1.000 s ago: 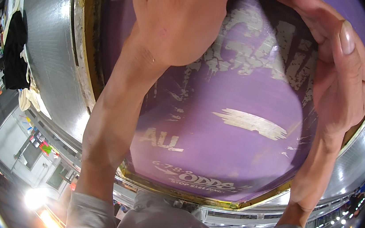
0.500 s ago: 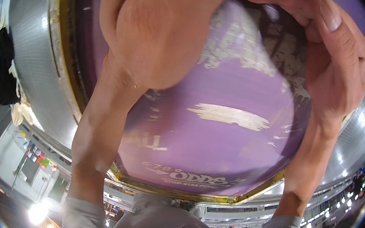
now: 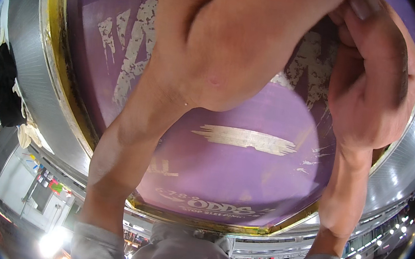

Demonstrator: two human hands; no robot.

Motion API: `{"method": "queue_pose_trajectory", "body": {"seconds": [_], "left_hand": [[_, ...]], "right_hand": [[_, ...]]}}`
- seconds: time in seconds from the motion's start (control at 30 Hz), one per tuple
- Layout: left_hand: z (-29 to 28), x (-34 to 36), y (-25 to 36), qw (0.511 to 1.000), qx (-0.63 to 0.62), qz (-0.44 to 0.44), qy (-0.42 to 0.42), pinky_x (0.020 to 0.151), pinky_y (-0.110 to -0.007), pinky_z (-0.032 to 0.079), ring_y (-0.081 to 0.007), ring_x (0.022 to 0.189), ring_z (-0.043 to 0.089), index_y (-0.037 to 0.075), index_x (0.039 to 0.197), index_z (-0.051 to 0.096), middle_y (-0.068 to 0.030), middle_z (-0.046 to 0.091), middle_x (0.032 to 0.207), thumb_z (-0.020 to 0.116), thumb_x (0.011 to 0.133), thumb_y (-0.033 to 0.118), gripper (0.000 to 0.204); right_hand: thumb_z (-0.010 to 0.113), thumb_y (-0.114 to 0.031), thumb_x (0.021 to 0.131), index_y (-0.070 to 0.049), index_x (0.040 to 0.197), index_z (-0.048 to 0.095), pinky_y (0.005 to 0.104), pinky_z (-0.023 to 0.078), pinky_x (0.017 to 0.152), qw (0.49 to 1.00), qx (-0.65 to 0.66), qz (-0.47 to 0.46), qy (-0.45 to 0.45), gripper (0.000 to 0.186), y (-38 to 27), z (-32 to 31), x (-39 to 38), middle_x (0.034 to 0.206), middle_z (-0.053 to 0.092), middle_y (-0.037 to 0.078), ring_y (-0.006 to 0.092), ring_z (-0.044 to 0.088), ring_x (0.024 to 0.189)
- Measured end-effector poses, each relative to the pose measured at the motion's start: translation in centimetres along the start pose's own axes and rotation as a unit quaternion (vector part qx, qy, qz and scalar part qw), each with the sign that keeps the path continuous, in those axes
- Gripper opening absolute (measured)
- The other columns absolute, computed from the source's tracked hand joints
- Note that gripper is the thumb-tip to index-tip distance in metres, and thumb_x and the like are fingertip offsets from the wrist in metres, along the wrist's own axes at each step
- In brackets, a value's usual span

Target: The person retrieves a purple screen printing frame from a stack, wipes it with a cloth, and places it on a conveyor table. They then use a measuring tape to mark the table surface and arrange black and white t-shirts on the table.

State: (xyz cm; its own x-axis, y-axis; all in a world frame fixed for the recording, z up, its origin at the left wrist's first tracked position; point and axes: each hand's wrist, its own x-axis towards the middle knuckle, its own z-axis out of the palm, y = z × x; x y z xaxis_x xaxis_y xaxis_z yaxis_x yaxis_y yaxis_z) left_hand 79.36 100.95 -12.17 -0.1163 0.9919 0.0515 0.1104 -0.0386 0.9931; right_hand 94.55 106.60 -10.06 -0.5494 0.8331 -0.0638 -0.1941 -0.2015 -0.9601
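Note:
My left hand (image 3: pixel 241 47) is raised close to the camera, over a purple screen-printing screen (image 3: pixel 233 177). Its wrist and heel of the palm show, but its fingers run out at the top and behind my right hand. My right hand (image 3: pixel 377 81) is beside it on the right, fingers curled in and thumb bent toward the left hand's far end. Whatever lies between those fingers is hidden. Pale, ragged lettering and a brush-stroke bar mark the purple sheet, and my hands cast a shadow on it.
A yellow-stained frame (image 3: pixel 54 12) borders the screen. Grey metal surface (image 3: pixel 24 24) extends to the left, with another shiny stretch (image 3: pixel 407 150) at right. Black cloth (image 3: pixel 8 88) and pale cloth (image 3: pixel 28 136) lie at the far left. My grey-clothed body (image 3: pixel 184 253) stands at the lower edge.
My left hand has moved right, closer to my right hand, uncovering pale lettering on the screen's left side. My right hand's fingers have curled in more, and its thumb has shifted slightly.

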Motion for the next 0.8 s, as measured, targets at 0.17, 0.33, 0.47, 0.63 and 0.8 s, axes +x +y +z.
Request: {"method": "queue_pose_trajectory", "body": {"seconds": [0.17,0.33,0.47,0.63,0.8], "left_hand": [[-0.1,0.9,1.7,0.999,0.017,-0.029,0.0,0.087,-0.028,0.05,-0.0194,0.092,0.065,-0.009,0.108,0.064,-0.0166,0.069,0.1,0.035,0.099,0.024,0.045],[0.2,1.1,3.0,0.998,0.03,-0.055,0.007,0.086,-0.028,0.05,-0.0187,0.092,0.065,-0.009,0.108,0.064,-0.0163,0.069,0.1,0.035,0.099,0.024,0.045],[0.7,1.4,4.5,0.996,0.048,-0.079,0.015,0.086,-0.027,0.05,-0.0182,0.091,0.065,-0.009,0.108,0.064,-0.0161,0.069,0.1,0.035,0.099,0.024,0.045],[1.3,1.8,5.7,0.992,0.064,-0.112,0.015,0.085,-0.027,0.05,-0.0175,0.091,0.065,-0.009,0.108,0.064,-0.0158,0.07,0.099,0.035,0.099,0.024,0.045],[1.1,1.6,5.6,0.992,0.025,-0.121,-0.006,0.083,-0.026,0.051,-0.0168,0.09,0.065,-0.009,0.109,0.064,-0.0153,0.07,0.099,0.035,0.099,0.025,0.045]], "right_hand": [[0.053,-0.018,0.094,0.012,0.093,0.065,0.026,0.048,0.069,1.0,-0.002,0.025,0.014,0.033,-0.3,0.0,-0.1,0.086,0.067,0.013,0.0144,0.061,0.078],[0.053,-0.017,0.093,0.011,0.096,0.065,0.0259,0.048,0.071,0.999,0.016,0.04,-0.003,0.031,-0.7,-0.3,0.4,0.087,0.068,0.014,0.0147,0.061,0.079],[0.053,-0.016,0.093,0.011,0.098,0.066,0.0258,0.048,0.072,0.999,0.027,0.045,-0.008,0.03,-0.8,-0.4,0.5,0.088,0.068,0.014,0.0149,0.062,0.08],[0.053,-0.014,0.092,0.011,0.1,0.066,0.0256,0.049,0.073,0.998,0.035,0.044,-0.008,0.03,-1.1,-0.6,0.6,0.089,0.068,0.015,0.0151,0.062,0.081],[0.053,-0.013,0.091,0.011,0.103,0.066,0.0255,0.049,0.074,0.996,0.052,0.06,-0.032,0.029,-1.7,-0.5,0.9,0.09,0.069,0.015,0.0154,0.062,0.083]]}}
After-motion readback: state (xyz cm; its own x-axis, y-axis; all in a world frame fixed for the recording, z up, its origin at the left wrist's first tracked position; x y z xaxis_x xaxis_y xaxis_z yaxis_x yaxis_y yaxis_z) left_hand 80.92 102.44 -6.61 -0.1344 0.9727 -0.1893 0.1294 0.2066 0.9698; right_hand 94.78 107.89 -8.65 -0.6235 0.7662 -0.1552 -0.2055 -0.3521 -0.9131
